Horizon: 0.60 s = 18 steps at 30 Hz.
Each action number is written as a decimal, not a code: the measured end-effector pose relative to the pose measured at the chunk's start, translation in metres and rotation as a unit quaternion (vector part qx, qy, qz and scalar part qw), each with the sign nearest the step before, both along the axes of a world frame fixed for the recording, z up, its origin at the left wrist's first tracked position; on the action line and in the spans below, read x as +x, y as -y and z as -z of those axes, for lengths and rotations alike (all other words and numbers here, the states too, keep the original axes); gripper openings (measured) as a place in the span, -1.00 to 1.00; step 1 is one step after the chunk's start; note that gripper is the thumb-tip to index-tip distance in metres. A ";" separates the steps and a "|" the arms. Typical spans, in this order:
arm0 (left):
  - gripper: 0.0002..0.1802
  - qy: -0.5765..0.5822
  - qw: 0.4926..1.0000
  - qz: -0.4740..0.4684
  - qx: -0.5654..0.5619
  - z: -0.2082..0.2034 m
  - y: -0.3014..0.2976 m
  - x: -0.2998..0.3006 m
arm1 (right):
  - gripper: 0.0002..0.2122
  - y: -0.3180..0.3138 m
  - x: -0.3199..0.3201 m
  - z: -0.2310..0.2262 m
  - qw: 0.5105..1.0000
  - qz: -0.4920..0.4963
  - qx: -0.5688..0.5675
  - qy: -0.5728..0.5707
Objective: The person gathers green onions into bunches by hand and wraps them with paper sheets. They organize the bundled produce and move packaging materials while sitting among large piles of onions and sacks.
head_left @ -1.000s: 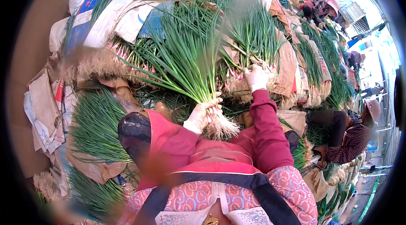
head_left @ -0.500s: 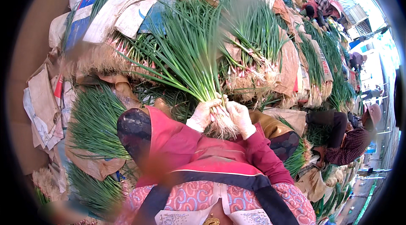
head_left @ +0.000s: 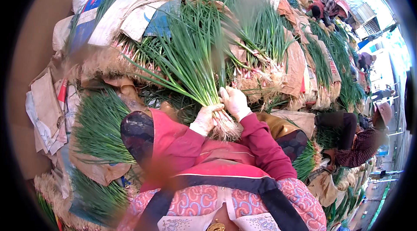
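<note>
A bunch of spring onions (head_left: 197,70) stands in front of me, its green leaves fanning away and its pale roots (head_left: 226,129) hanging toward my lap. My left hand (head_left: 205,119), in a whitish glove, is wrapped around the bunch just above the roots. Higher on the stems, my right hand (head_left: 236,102), gloved too, has its fingers closed against the right side of the bunch. Its fingertips are partly hidden among the stems.
Piles of spring onions (head_left: 265,64) with paper and sack wrappings (head_left: 134,20) lie ahead. Another pile (head_left: 102,127) is by my left knee. At the right a person in a checked top (head_left: 358,148) bends near more bunches. A brown wall (head_left: 34,57) borders the left.
My right hand has moved up from the root end onto the stems. My left hand keeps its hold, and the bunch has shifted slightly.
</note>
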<state>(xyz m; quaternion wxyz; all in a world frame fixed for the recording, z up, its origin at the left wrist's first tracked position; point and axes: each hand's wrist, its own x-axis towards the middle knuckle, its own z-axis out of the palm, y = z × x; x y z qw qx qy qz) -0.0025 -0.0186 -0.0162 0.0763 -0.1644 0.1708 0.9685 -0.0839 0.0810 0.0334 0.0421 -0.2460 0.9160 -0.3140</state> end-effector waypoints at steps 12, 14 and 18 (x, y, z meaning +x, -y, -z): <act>-0.80 -0.050 0.998 -0.004 0.047 -0.004 0.013 0.002 | -0.75 0.007 0.017 -0.049 0.987 -0.084 0.094 -0.097; -0.79 0.017 0.996 -0.032 0.079 -0.020 0.009 0.002 | -0.76 0.007 0.026 -0.042 0.986 -0.059 0.066 -0.140; -0.84 0.028 0.999 0.006 0.032 -0.018 0.005 -0.002 | -0.67 0.006 0.010 -0.022 0.992 0.039 0.074 -0.098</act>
